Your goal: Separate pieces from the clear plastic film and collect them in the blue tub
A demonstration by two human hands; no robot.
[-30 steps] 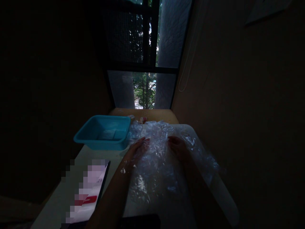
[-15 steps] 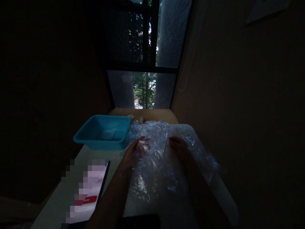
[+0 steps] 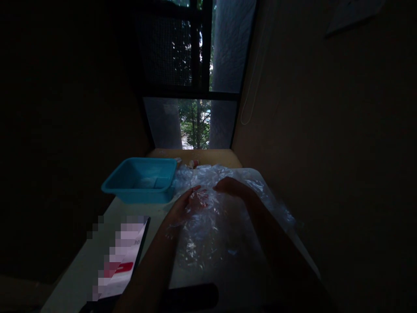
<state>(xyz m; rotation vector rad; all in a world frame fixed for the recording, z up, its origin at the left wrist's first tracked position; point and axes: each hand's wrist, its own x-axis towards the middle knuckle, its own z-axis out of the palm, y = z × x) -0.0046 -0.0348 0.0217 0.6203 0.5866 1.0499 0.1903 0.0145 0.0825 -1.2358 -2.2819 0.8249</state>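
A large, crumpled sheet of clear plastic [image 3: 198, 232] spreads over the white table between my forearms. My left hand [image 3: 187, 202] holds it at the left, with the thumb on top. Some of that hand's fingers show reddish through the shiny film. On the right, my right hand [image 3: 230, 186] is closed, its fingertips pinched at the plastic close to my left hand. The arm and the dim light partly hide its grip. More crumpled clear plastic [image 3: 215, 171] lies beyond both hands.
A blue plastic basin [image 3: 140, 196] stands at the table's left. Nearer me lies a tablet with a lit screen [image 3: 125, 254], and a dark object [image 3: 192, 296] sits at the front edge. A small roll-like item [image 3: 194, 163] rests near the window. A wall rises at the right.
My right hand has moved left and slightly up, closer to my left hand. The plastic between them has bunched toward the left hand. The view has shifted slightly.
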